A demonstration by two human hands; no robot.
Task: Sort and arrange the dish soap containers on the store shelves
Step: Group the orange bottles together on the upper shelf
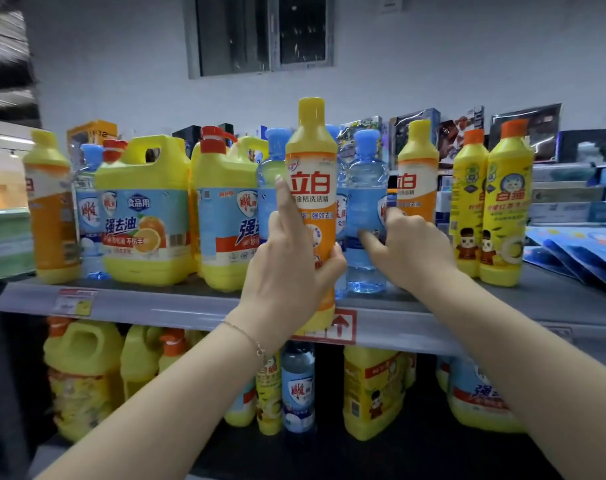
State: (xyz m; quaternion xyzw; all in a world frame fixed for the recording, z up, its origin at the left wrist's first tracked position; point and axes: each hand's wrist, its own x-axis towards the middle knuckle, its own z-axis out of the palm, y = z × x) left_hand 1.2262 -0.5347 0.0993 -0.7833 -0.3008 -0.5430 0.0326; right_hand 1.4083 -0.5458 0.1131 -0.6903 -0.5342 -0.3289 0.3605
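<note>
My left hand [291, 268] grips an orange and yellow dish soap bottle [311, 174], upright in front of the top shelf edge [190, 306]. My index finger lies straight up along its label. My right hand [408, 244] reaches to a clear blue bottle [365, 188] standing on the shelf, fingers curled against its lower body. Another orange and yellow bottle [417, 174] stands just behind my right hand. Two big yellow jugs [145, 216] [225, 216] fill the shelf's left half.
An orange and yellow bottle [50, 209] stands at the far left, two yellow bottles with orange caps [502, 202] at the right. Blue pouches [578, 251] lie at the right edge. The lower shelf holds several yellow jugs [83, 379] and small bottles [298, 386].
</note>
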